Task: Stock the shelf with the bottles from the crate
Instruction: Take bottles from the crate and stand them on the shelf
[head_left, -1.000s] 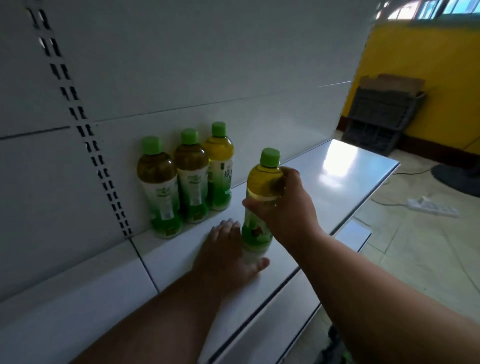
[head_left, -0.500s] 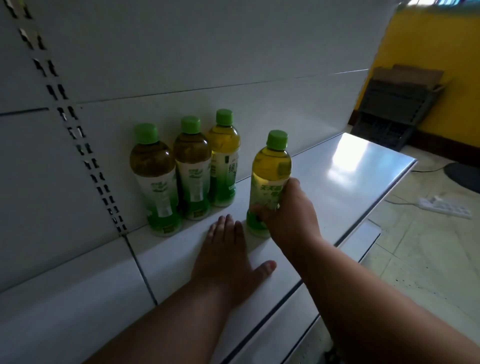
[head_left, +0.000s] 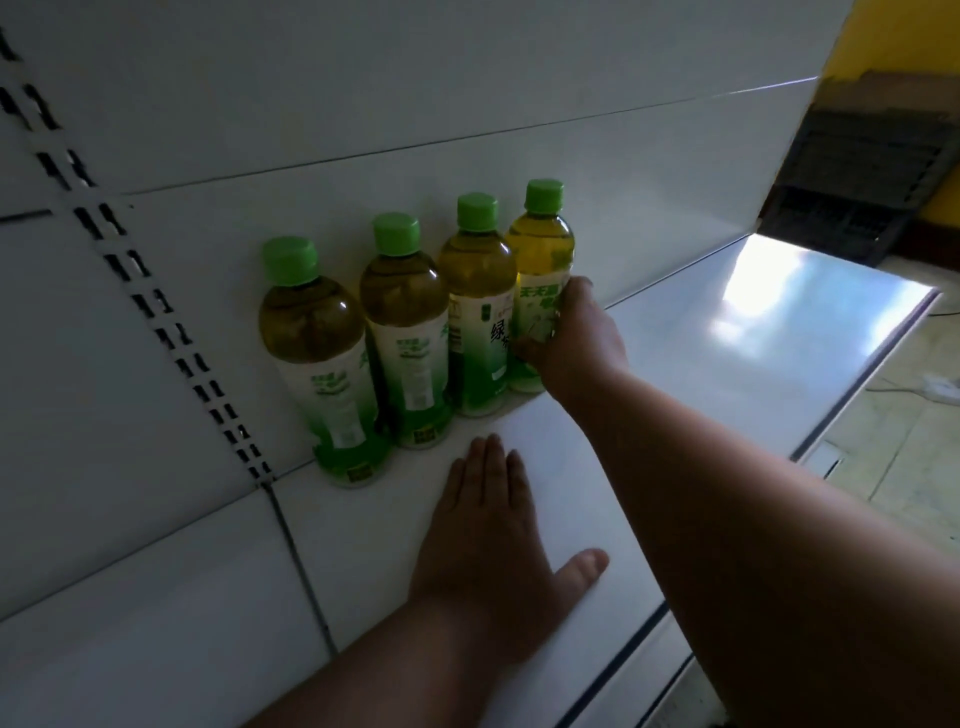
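Observation:
Several green-capped tea bottles stand in a row against the back panel of the white shelf (head_left: 701, 374). The rightmost bottle (head_left: 540, 249) stands upright at the end of the row, touching its neighbour (head_left: 475, 291), and my right hand (head_left: 576, 338) is wrapped around its lower label. Two more bottles (head_left: 405, 322) (head_left: 317, 343) stand to the left. My left hand (head_left: 488, 525) lies flat, palm down, on the shelf in front of the row, fingers together and thumb out, holding nothing. The crate with the bottles is not in view.
A slotted upright (head_left: 156, 322) runs down the back panel at the left. The shelf's front edge (head_left: 831, 415) drops to a tiled floor at the right. A dark plastic crate (head_left: 862, 192) leans against the yellow wall, and a power strip (head_left: 935, 387) lies on the floor.
My right hand carried the bottle from the front of the shelf back and left, setting it at the right end of the row. My left hand stayed flat on the shelf.

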